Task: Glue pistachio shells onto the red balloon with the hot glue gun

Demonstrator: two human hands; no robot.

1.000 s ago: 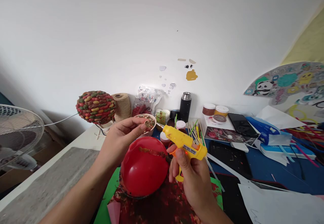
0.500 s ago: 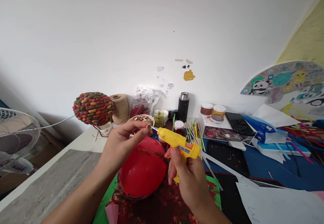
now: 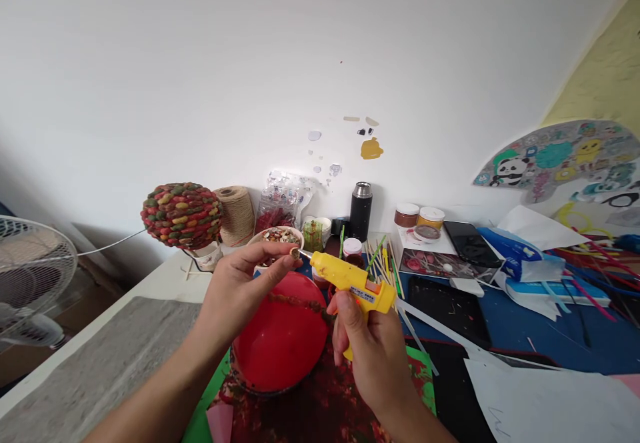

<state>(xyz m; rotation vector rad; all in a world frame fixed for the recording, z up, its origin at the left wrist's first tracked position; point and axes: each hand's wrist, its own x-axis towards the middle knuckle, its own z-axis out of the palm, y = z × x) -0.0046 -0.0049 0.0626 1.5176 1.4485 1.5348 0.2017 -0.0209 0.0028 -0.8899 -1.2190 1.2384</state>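
Observation:
In my right hand (image 3: 367,336) is a yellow hot glue gun (image 3: 345,275), its metal nozzle pointing left. My left hand (image 3: 253,283) pinches a small brownish shell (image 3: 295,253) between thumb and fingertips. The nozzle tip is at the shell; whether they touch is too small to tell. Below both hands sits a glossy red balloon-like dome (image 3: 280,336) with a brown, crusty band across it. Behind my left fingers stands a bowl (image 3: 301,237) filled with small shell-like pieces (image 3: 277,235).
A ball covered in colored pieces (image 3: 181,216) stands left, near a twine spool (image 3: 235,216) and a fan (image 3: 37,276). A black flask (image 3: 361,211), paint jars (image 3: 431,217), sticks (image 3: 387,259) and a phone (image 3: 470,243) line the back. A paint-stained mat (image 3: 320,409) lies in front.
The view has shifted very slightly. Both hands keep nearly the same pose, with the glue gun's nozzle still at the shell.

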